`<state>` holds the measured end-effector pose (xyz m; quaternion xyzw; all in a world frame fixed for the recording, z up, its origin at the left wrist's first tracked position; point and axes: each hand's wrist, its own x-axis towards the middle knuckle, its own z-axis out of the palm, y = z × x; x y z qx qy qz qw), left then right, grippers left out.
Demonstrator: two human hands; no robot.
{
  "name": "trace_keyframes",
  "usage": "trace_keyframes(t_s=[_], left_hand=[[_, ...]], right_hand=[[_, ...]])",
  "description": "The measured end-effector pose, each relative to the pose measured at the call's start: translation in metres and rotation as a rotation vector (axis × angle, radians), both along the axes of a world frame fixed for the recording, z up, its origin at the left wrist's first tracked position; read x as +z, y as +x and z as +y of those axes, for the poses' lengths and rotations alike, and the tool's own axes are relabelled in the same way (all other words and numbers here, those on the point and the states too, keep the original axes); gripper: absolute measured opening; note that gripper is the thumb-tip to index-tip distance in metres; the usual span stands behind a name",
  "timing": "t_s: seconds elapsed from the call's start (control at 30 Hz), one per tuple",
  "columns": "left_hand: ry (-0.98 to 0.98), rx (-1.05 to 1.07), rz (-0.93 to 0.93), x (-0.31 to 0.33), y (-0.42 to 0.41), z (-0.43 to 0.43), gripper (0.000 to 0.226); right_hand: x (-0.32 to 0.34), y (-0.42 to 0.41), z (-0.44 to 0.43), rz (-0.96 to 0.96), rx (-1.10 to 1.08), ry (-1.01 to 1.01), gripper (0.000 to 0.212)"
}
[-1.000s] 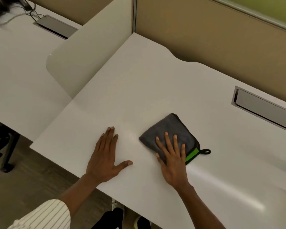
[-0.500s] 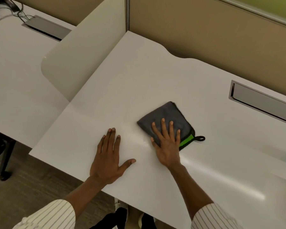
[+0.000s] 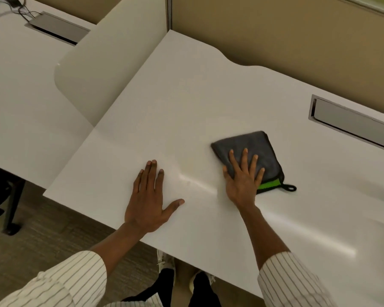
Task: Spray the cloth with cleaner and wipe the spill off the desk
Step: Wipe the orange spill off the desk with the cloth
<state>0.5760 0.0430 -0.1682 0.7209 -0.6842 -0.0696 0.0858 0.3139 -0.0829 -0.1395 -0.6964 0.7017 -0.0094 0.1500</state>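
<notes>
This is an open-plan office — a row of cubicle workstations. The white desk (image 3: 186, 103) backs onto a tan fabric partition (image 3: 275, 36) and is split from the neighbouring desk (image 3: 20, 89) by a low rounded divider (image 3: 102, 69). Each desktop has a grey metal cable hatch (image 3: 350, 124) set flush into it — the neighbour's hatch (image 3: 58, 26) has dark cables (image 3: 20, 9) running in — and grey carpet (image 3: 42, 240) covers the floor.

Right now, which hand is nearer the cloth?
Right. The right hand lies flat on the cloth; the left hand rests flat on the desk, apart from it.
</notes>
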Motion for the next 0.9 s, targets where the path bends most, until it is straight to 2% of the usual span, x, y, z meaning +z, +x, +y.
trace_keyframes(t_s=[0.17,0.27,0.43,0.57,0.7,0.8,0.9], left_hand=[[0.005,-0.015,-0.016,-0.001,-0.002,0.0,0.111],[0.043,0.008,-0.019,0.004,-0.009,-0.002,0.108],[-0.014,-0.153,0.027,0.013,-0.065,0.008,0.098],[0.02,-0.28,0.009,0.011,-0.114,0.026,0.095],[0.046,-0.273,0.016,0.004,-0.125,0.036,0.089],[0.029,-0.276,0.024,0.0,-0.12,0.036,0.09],[-0.012,-0.283,0.003,-0.006,-0.12,0.035,0.091]], right_hand=[[-0.001,-0.004,0.033,-0.036,0.262,-0.037,0.063],[-0.002,-0.024,0.088,-0.04,0.291,-0.052,0.069],[0.003,-0.085,0.133,-0.034,0.08,-0.045,0.066],[0.011,-0.128,0.088,0.014,-0.164,-0.007,0.064],[0.014,-0.141,0.036,-0.035,-0.313,0.01,0.06],[0.01,-0.129,0.039,-0.015,-0.245,-0.019,0.06],[0.005,-0.123,0.084,-0.003,-0.001,-0.042,0.064]])
